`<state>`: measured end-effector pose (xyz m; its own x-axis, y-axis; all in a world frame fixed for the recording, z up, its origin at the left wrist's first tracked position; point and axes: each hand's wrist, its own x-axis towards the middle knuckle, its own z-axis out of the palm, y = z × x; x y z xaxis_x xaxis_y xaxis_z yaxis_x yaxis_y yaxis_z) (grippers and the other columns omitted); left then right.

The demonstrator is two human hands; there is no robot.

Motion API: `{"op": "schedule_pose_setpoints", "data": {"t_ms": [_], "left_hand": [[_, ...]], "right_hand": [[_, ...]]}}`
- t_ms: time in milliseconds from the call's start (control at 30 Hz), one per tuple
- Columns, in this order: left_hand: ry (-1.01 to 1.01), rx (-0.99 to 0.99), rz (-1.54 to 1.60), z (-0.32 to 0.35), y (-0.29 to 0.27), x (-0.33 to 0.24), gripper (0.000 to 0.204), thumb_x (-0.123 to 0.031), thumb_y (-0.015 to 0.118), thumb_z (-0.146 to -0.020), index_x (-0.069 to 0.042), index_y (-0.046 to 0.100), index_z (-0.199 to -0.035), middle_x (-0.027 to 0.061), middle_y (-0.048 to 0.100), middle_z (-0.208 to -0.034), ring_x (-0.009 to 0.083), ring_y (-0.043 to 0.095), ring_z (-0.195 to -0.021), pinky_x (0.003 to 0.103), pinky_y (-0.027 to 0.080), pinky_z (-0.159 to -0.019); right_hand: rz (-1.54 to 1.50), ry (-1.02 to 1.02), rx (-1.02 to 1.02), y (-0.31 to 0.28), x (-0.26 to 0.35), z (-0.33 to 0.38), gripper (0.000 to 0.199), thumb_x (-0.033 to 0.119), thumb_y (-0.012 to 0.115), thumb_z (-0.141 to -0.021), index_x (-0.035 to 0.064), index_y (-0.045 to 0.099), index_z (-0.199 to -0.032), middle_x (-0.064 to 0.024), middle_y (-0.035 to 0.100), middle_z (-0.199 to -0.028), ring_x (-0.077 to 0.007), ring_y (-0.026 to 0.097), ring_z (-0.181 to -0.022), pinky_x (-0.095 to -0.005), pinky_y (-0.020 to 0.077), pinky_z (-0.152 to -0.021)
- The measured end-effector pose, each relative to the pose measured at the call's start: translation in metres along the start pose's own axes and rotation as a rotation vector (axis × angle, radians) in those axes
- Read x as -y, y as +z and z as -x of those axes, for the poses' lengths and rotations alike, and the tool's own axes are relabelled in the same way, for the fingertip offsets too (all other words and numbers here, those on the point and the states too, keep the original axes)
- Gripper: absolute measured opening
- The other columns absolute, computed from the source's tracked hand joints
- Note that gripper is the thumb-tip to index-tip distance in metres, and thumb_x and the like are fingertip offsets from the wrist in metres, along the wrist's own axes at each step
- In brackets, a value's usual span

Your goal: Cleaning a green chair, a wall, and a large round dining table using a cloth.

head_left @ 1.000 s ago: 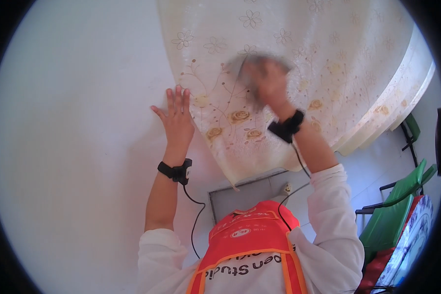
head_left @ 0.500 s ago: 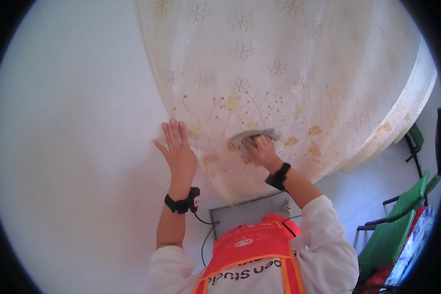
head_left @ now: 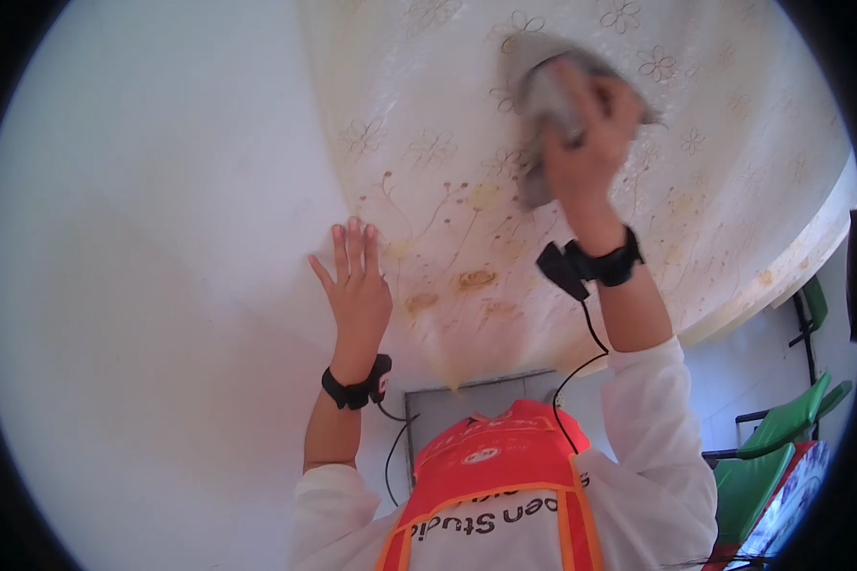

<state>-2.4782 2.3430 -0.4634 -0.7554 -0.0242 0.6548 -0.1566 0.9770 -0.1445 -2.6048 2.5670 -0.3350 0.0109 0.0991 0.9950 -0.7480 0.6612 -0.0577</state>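
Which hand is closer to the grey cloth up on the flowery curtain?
The right hand. It grips the grey cloth and presses it against the flowery curtain. The left hand lies flat, fingers spread, lower down and to the left at the curtain's edge, apart from the cloth.

Open, unbroken wall (head_left: 143,285) is found to the left of the left hand (head_left: 357,295), which lies flat at the edge of the patterned curtain (head_left: 733,190). Most of the upper right is covered by that curtain, against which a grey cloth (head_left: 533,105) is pressed by the right hand (head_left: 586,133). Lower right, passage is narrowed by green chairs (head_left: 771,457).
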Motion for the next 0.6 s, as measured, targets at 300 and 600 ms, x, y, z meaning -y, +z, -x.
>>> {"op": "schedule_pose_setpoints", "data": {"t_ms": [300,600], "left_hand": [[-0.023,-0.052,0.056,-0.005,-0.004,0.0,0.058,0.006,0.043,-0.071,-0.008,0.036,-0.127,0.0049,0.026,-0.137,0.0226,0.023,-0.128,0.063,0.015,-0.093],[0.094,-0.116,-0.029,0.012,0.025,0.005,0.052,-0.003,0.047,-0.074,-0.011,0.039,-0.125,0.0019,0.027,-0.137,0.0188,0.025,-0.126,0.063,0.023,-0.09]], "right_hand": [[-0.257,-0.675,0.796,0.011,0.039,0.293,0.029,0.018,0.055,-0.068,0.0156,0.06,-0.096,-0.0015,0.051,-0.09,-0.017,0.048,-0.081,-0.0324,0.0364,-0.067],[-0.321,-0.056,0.407,0.006,0.041,0.144,0.046,-0.001,0.05,-0.049,0.0077,0.058,-0.094,-0.0118,0.054,-0.099,-0.032,0.046,-0.097,-0.0407,0.0309,-0.088]]}}
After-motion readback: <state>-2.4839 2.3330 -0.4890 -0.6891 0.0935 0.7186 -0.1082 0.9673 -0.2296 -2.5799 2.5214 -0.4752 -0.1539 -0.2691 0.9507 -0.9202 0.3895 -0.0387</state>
